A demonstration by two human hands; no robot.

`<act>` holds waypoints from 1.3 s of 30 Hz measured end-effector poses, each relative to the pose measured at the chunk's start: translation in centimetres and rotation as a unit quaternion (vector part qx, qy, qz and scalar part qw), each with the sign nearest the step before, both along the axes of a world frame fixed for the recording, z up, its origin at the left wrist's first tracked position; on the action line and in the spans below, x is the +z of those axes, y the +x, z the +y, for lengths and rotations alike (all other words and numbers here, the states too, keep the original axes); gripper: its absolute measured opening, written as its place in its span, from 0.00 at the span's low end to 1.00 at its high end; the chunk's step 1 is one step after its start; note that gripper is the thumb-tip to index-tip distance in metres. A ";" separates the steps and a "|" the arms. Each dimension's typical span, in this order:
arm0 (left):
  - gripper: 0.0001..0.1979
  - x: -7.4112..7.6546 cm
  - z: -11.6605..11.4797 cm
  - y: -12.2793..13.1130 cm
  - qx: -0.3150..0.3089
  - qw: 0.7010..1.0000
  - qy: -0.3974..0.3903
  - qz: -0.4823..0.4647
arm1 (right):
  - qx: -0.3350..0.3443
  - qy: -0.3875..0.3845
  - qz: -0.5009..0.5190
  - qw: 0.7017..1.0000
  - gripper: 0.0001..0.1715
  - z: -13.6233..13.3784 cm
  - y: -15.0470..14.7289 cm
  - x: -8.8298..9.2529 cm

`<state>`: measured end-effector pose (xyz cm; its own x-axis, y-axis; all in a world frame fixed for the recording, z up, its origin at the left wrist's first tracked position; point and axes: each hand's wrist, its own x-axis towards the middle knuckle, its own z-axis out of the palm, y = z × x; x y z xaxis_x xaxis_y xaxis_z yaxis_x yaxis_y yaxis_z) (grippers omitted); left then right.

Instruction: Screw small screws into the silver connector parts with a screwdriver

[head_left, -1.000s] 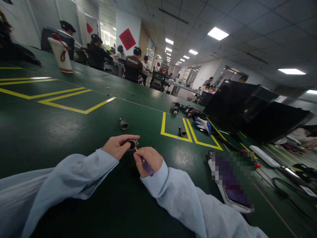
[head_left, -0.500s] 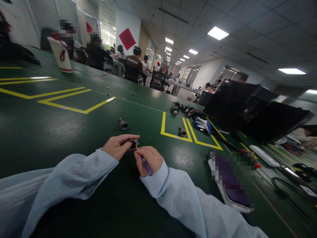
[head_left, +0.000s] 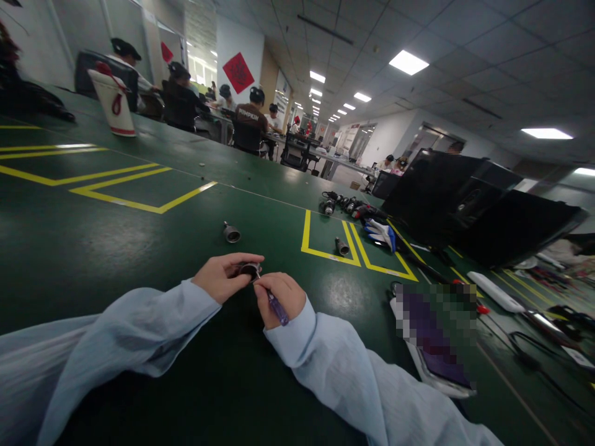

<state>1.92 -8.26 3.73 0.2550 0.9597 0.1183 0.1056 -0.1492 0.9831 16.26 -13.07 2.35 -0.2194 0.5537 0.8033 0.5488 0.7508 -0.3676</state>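
My left hand (head_left: 222,274) is closed round a small dark metal cylinder part (head_left: 250,270), held just above the green table (head_left: 93,241). My right hand (head_left: 280,296) grips a purple-handled screwdriver (head_left: 277,307) like a pen, its thin tip touching the part. Both forearms in pale blue sleeves rest on the table. A similar metal part (head_left: 231,233) lies beyond my left hand, and another metal part (head_left: 343,247) sits inside a yellow-taped box further right.
A phone (head_left: 437,347) lies to my right, with a white-and-blue glove (head_left: 382,234), a row of small parts (head_left: 344,203), black cases (head_left: 465,204) and tools beyond. A white paper cup (head_left: 114,102) stands far left. Several people sit at tables behind.
The hands stay in place; the part in my left hand has turned slightly and the screwdriver tip has shifted a little against it.
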 end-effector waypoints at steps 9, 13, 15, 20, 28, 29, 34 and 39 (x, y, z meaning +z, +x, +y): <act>0.21 -1.2 0.9 -1.0 -0.029 0.978 0.153 0.139 | 0.025 -0.120 0.147 0.981 0.11 -0.3 0.7 0.1; 0.17 -1.3 1.5 -1.9 -0.027 0.892 0.343 0.294 | 0.118 -0.277 0.315 0.900 0.10 0.0 0.6 -0.2; 0.15 -1.1 1.9 -2.1 -0.037 0.860 0.386 0.333 | 0.155 -0.319 0.363 0.862 0.11 0.1 0.8 -0.1; 0.12 -0.8 2.7 -2.1 -0.038 0.876 0.361 0.318 | 0.224 -0.373 0.410 0.802 0.16 0.8 1.6 0.2; 0.12 -0.6 2.5 -2.0 -0.056 0.925 0.260 0.271 | 0.229 -0.391 0.392 0.800 0.18 1.0 1.5 -0.1; 0.11 -0.6 2.5 -2.1 -0.059 0.925 0.263 0.268 | 0.223 -0.384 0.381 0.811 0.16 0.8 1.4 -0.2; 0.11 -1.0 2.6 -2.1 -0.080 0.918 0.274 0.276 | 0.134 -0.317 0.271 0.899 0.08 -0.3 0.3 -0.8; 0.09 -1.6 2.7 -2.0 -0.110 0.902 0.292 0.299 | 0.035 -0.220 0.126 0.967 0.03 -0.8 -0.2 -0.6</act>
